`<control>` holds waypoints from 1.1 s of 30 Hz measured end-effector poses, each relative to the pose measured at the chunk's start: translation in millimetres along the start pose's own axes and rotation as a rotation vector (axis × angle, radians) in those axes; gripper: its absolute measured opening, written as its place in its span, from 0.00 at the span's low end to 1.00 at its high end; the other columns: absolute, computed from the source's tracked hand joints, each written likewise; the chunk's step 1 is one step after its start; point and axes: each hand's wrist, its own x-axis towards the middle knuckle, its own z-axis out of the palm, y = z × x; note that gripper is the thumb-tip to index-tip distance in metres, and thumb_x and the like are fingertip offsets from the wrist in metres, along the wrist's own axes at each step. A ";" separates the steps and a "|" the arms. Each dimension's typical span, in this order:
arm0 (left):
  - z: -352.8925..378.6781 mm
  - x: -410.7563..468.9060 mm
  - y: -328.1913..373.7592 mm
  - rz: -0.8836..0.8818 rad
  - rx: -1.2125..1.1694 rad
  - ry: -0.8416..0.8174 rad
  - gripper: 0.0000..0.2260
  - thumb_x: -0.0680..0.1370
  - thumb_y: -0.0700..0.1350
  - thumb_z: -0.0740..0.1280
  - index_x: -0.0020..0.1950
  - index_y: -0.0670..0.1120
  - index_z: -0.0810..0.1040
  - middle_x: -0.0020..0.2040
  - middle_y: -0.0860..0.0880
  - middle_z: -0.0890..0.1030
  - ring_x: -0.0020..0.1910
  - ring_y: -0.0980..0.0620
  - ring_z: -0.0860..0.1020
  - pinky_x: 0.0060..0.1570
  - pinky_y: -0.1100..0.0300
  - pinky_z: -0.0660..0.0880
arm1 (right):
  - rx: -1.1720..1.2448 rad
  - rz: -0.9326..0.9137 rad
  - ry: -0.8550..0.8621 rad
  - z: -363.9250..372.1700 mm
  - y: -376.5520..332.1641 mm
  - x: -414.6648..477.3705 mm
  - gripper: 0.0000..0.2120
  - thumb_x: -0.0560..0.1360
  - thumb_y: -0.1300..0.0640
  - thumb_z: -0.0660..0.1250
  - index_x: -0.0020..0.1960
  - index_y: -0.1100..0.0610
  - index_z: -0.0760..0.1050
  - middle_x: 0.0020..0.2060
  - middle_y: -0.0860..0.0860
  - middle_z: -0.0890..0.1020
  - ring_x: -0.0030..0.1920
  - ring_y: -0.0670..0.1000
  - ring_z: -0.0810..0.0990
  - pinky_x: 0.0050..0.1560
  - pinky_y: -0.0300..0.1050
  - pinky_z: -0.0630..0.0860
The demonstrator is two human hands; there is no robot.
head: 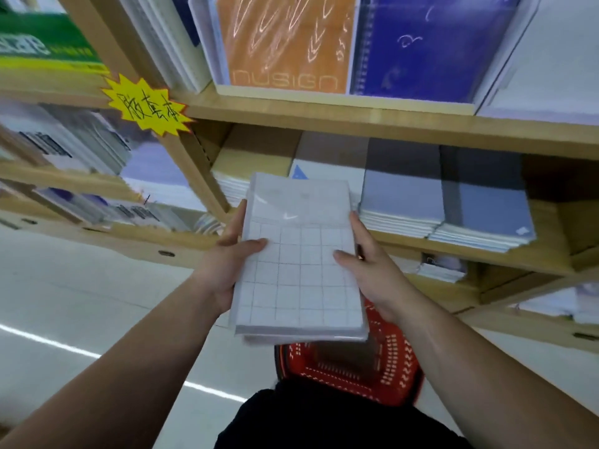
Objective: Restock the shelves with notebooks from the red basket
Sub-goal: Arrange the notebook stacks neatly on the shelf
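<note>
Head view: both hands are gripping a stack of notebooks (299, 264) with grid covers, the left hand (227, 254) on its left edge, the right hand (366, 270) on its right, thumbs lying on top, above the red basket (398, 361) on the floor, before a wooden shelf (356, 123).

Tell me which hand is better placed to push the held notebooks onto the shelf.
Right, narrowly. The left hand and right hand both grip the grid notebooks, but the left sits close to the wooden upright, which may crowd it; the right faces open shelf.
</note>
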 end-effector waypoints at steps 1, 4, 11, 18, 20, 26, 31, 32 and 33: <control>-2.3 1.3 3.7 -0.001 0.018 -0.017 0.32 0.79 0.31 0.60 0.75 0.63 0.69 0.67 0.44 0.80 0.61 0.35 0.81 0.53 0.37 0.79 | 0.015 0.002 0.021 4.1 -4.0 -3.1 0.36 0.82 0.60 0.65 0.79 0.33 0.54 0.64 0.29 0.74 0.55 0.31 0.77 0.56 0.37 0.76; -4.3 4.5 12.4 0.001 0.020 0.008 0.33 0.79 0.31 0.61 0.75 0.64 0.68 0.65 0.47 0.82 0.59 0.37 0.82 0.50 0.41 0.81 | 0.047 -0.021 0.062 12.2 -14.8 -6.4 0.36 0.82 0.61 0.65 0.80 0.35 0.54 0.72 0.36 0.72 0.58 0.35 0.78 0.55 0.38 0.78; -11.8 9.1 11.2 0.021 0.022 0.083 0.35 0.76 0.31 0.67 0.74 0.64 0.70 0.65 0.46 0.82 0.59 0.37 0.82 0.55 0.37 0.79 | 0.088 -0.051 0.066 14.3 -14.2 -4.8 0.37 0.80 0.63 0.67 0.79 0.35 0.58 0.63 0.32 0.77 0.56 0.35 0.81 0.50 0.37 0.80; -48.7 42.6 25.0 0.007 0.036 0.053 0.34 0.76 0.31 0.67 0.75 0.63 0.69 0.64 0.46 0.83 0.60 0.35 0.81 0.57 0.36 0.78 | 0.141 -0.051 0.139 38.6 -22.5 25.9 0.36 0.79 0.65 0.68 0.79 0.39 0.62 0.67 0.42 0.79 0.57 0.42 0.83 0.53 0.43 0.82; -65.2 65.9 38.1 0.006 0.053 0.021 0.36 0.74 0.33 0.70 0.76 0.61 0.68 0.65 0.44 0.82 0.61 0.35 0.81 0.58 0.34 0.77 | 0.156 -0.054 0.193 51.8 -31.4 46.0 0.35 0.78 0.65 0.69 0.78 0.39 0.63 0.66 0.43 0.80 0.57 0.44 0.84 0.57 0.47 0.82; -105.9 141.7 88.9 0.077 0.093 -0.012 0.30 0.77 0.28 0.64 0.75 0.51 0.72 0.64 0.45 0.82 0.58 0.41 0.83 0.51 0.44 0.82 | 0.244 -0.028 0.336 93.5 -61.5 110.7 0.31 0.78 0.60 0.71 0.76 0.40 0.67 0.61 0.47 0.84 0.58 0.50 0.84 0.61 0.52 0.80; -127.1 188.4 97.4 0.004 0.125 0.010 0.24 0.78 0.32 0.67 0.72 0.49 0.75 0.61 0.45 0.84 0.56 0.39 0.83 0.53 0.40 0.80 | 0.128 0.135 0.303 113.3 -65.3 136.7 0.37 0.78 0.53 0.73 0.77 0.30 0.57 0.62 0.38 0.81 0.59 0.44 0.82 0.60 0.45 0.79; -128.0 193.7 95.5 -0.012 0.161 0.035 0.25 0.77 0.33 0.68 0.72 0.50 0.75 0.60 0.46 0.84 0.56 0.40 0.84 0.54 0.39 0.80 | 0.118 0.161 0.310 116.8 -61.3 136.0 0.38 0.77 0.52 0.73 0.76 0.29 0.57 0.62 0.38 0.81 0.59 0.44 0.83 0.60 0.45 0.79; -129.3 198.3 93.1 -0.027 0.177 0.066 0.26 0.77 0.34 0.70 0.73 0.52 0.74 0.60 0.48 0.84 0.56 0.41 0.84 0.53 0.38 0.81 | 0.108 0.176 0.322 119.9 -56.5 134.0 0.38 0.76 0.50 0.73 0.76 0.27 0.57 0.65 0.39 0.80 0.59 0.45 0.82 0.63 0.47 0.78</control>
